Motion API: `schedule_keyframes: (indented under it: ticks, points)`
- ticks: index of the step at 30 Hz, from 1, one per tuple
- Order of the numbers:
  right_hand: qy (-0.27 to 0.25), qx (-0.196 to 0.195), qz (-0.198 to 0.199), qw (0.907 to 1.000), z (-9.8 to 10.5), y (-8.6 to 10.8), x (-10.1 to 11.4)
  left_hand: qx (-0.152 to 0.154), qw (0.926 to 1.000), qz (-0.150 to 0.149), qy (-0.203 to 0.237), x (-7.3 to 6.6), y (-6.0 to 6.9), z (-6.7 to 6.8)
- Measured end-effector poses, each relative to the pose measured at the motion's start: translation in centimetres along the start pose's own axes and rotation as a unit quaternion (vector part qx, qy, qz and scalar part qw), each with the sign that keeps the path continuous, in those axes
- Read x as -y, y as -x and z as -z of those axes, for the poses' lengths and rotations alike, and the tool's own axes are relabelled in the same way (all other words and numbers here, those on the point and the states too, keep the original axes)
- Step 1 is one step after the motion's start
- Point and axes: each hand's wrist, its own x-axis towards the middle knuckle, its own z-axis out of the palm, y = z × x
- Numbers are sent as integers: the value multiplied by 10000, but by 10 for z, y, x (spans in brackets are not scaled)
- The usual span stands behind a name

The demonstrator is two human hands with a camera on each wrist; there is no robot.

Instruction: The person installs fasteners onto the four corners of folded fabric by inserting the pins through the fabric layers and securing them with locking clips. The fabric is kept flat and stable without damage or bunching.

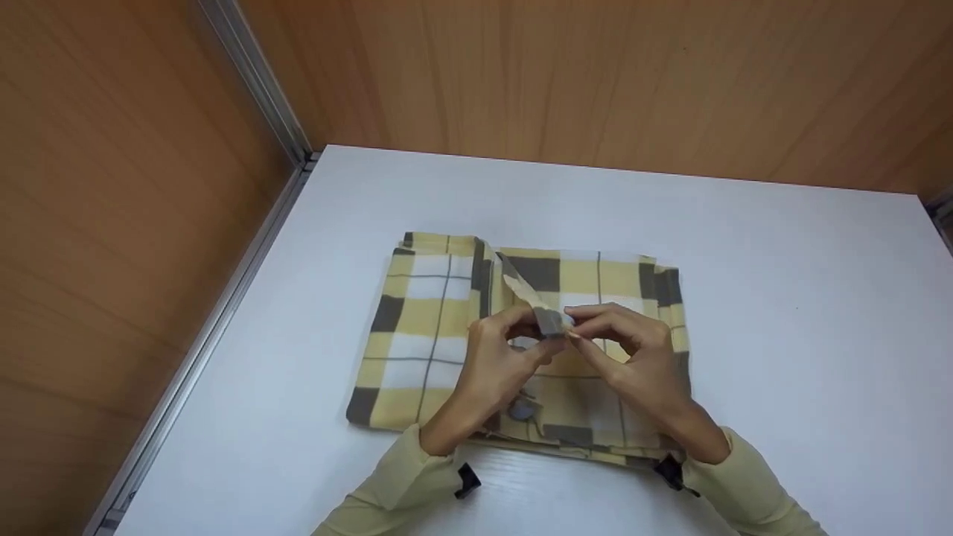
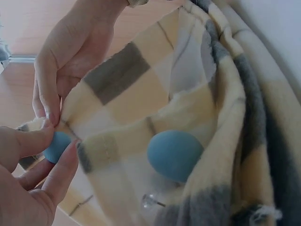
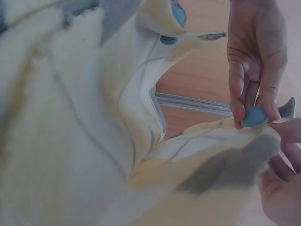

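A folded yellow, white and grey plaid cloth (image 1: 417,357) lies under both hands, one corner lifted. My left hand (image 1: 495,365) pinches a small blue round cap (image 2: 57,147) at that raised corner, its fingers partly behind the fabric in the head view. Opposite it, my right hand (image 1: 644,365) pinches the cloth's edge, its fingertips meeting those of the left. Another blue round cap (image 2: 175,155) rests on the cloth nearer the wrists. Beside this cap is a clear-headed pin (image 2: 150,201) with a thin metal point. How the pinched cap attaches is hidden.
The cloth lies on a white table (image 1: 782,335). Wood-grain panels (image 1: 595,82) rise behind and on the left, joined by a metal rail (image 1: 257,74). A black wrist mount (image 1: 467,481) shows at the left sleeve, and another black mount (image 1: 672,473) at the right.
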Motion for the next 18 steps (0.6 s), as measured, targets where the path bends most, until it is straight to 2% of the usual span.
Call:
schedule_keyframes:
  ticks: [8, 14, 18]
  points:
    - [162, 213, 17, 9996, -8, 7, 1, 379, 9985, -59, -387, 2, 6, 14]
    - [280, 523, 161, 9981, -18, 14, -2, 913, 9936, -5, -669, 8, 13, 24]
    - [455, 716, 161, 9963, -27, 19, -4, 1338, 9876, 27, -822, 12, 19, 32]
